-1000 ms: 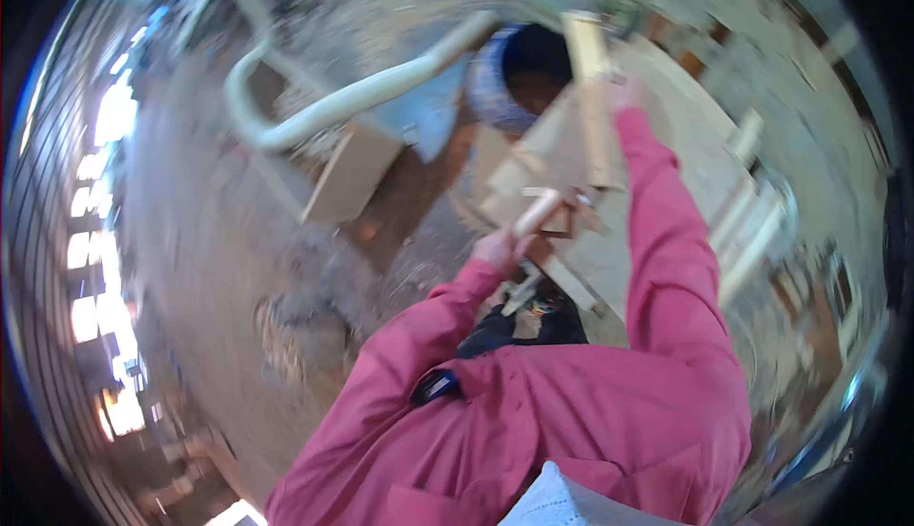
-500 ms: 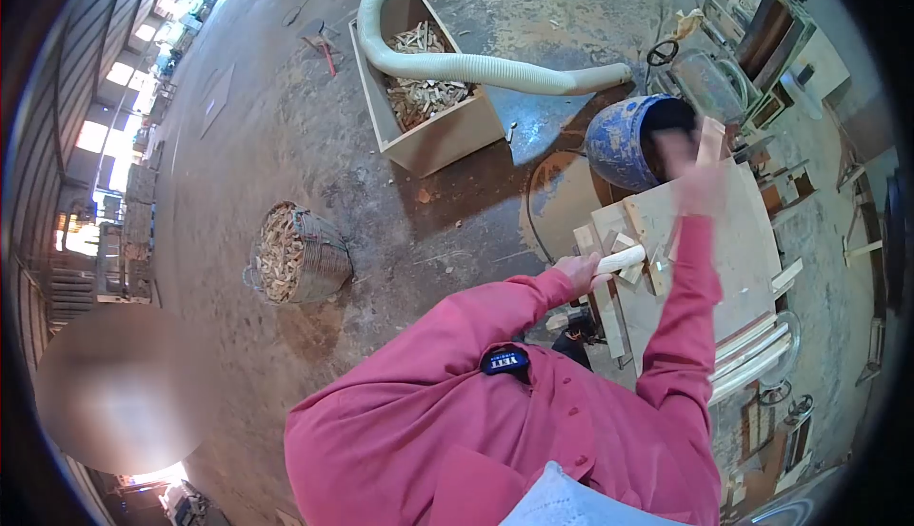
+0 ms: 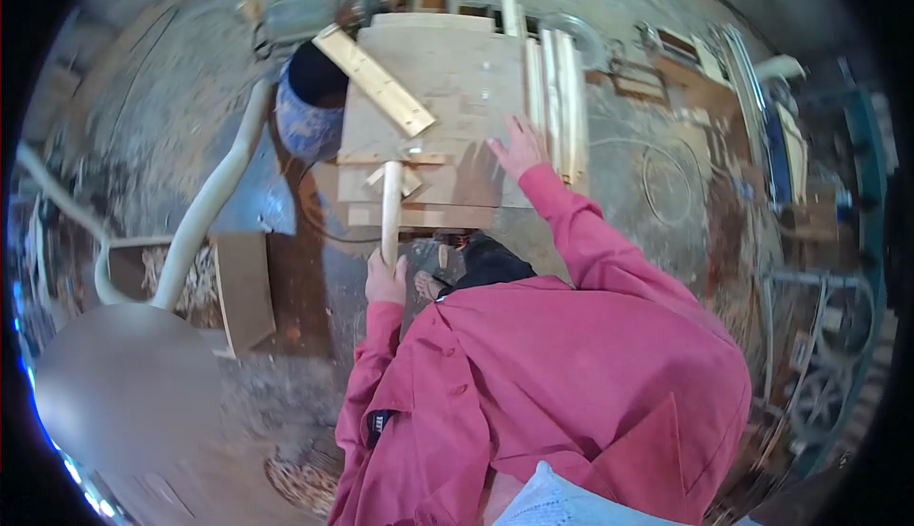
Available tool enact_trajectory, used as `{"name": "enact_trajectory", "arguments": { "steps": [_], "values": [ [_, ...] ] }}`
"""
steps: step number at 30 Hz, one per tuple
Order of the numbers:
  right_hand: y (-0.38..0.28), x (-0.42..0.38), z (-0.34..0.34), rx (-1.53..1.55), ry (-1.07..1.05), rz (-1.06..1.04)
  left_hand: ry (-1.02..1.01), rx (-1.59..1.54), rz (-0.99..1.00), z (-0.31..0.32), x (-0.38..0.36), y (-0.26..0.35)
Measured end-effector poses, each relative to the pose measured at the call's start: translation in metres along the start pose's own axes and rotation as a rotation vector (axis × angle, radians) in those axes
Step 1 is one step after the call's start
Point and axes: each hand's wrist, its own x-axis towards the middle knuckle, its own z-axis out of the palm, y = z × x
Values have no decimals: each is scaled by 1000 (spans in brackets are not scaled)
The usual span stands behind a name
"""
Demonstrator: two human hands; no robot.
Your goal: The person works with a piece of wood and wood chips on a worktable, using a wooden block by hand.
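My left hand (image 3: 386,278) is wrapped round the near end of a pale wooden piece (image 3: 391,207), whose far end reaches over the near edge of the wooden worktable (image 3: 447,79). My right hand (image 3: 521,148) is spread and holds nothing, over the right side of the table beside several long pale strips (image 3: 562,98). A flat board with small holes (image 3: 376,83) lies slantwise at the table's far left. Small offcuts (image 3: 409,181) lie by the far end of the held piece, next to a narrow crosswise batten (image 3: 428,158).
Left of the table is a blue barrel (image 3: 309,117). A thick pale hose (image 3: 214,193) runs over a wooden box (image 3: 243,288) of scraps. A basket of wood pieces (image 3: 300,483) stands at the lower left. A wheeled metal frame (image 3: 819,336) is at the right.
The view has swung to the right. My right hand has left the wooden piece near the barrel and is now over the table's right side. My left hand still grips its piece.
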Motion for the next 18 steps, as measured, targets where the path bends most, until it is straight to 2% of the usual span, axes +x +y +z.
{"name": "enact_trajectory", "arguments": {
  "steps": [1, 2, 3, 5, 6, 7, 9, 11, 13, 14, 16, 17, 18],
  "values": [
    [22, 3, -2, -145, 120, -29, -26, 1, 32, -2, -1, 4],
    [33, 8, -13, -82, 33, 59, -56, -2, -17, -5, 0, 6],
    [37, 9, -18, -82, 45, 76, -82, -6, -70, -8, -2, 8],
    [44, 12, -21, -341, -127, 68, -81, -27, -32, -10, 1, 10],
    [45, 8, -11, -501, -79, 20, -66, -27, -35, -10, 1, 10],
    [48, 2, -3, -497, -76, 32, -49, -24, -37, -10, 1, 8],
    [45, 2, 1, -665, 17, -96, -22, -30, -20, -10, 5, 16],
    [44, 0, 7, -593, 35, -123, 11, -31, -25, -9, 3, 22],
    [36, 7, 18, -364, 2, -158, 38, -81, -44, -6, 8, 28],
    [31, 14, 26, -342, -5, -190, 41, -66, -57, -4, 12, 29],
    [22, 24, 45, -55, -3, -204, 74, -93, -65, 0, 24, 32],
    [10, 33, 51, -34, -18, -230, 72, -109, -73, 0, 31, 36],
    [1, 47, 54, 44, -20, -137, 92, -100, -93, 2, 40, 40]
  ]
}}
